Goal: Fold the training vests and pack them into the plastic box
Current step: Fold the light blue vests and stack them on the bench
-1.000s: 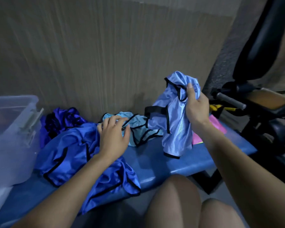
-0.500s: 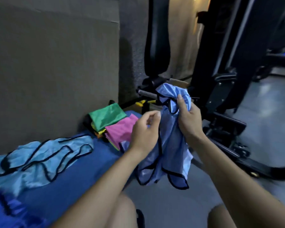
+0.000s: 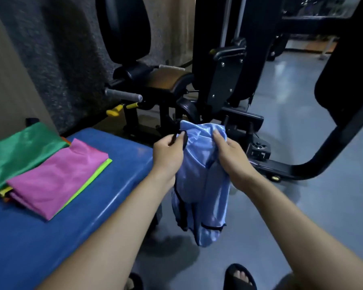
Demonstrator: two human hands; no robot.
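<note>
A light blue training vest [image 3: 201, 185] with black trim hangs bunched in the air past the right end of the bench, above the floor. My left hand [image 3: 169, 153] pinches its black-edged top corner. My right hand [image 3: 228, 152] grips the other top corner. On the blue padded bench [image 3: 50, 237] lies a pile of folded vests: a pink one [image 3: 57, 176] on top, a green one [image 3: 19, 151] behind it, and lime and yellow edges showing underneath. The plastic box is out of view.
A black gym machine [image 3: 228, 86] with a brown seat pad, grey handle and yellow levers stands right behind the hanging vest. Its curved black base runs along the grey floor at right. A wall lies at left. My sandalled feet [image 3: 239, 275] are at the bottom.
The view has swung right, off the box and the loose blue vests. My left hand left the pile on the bench and took hold of the light blue vest, which now hangs beyond the bench end.
</note>
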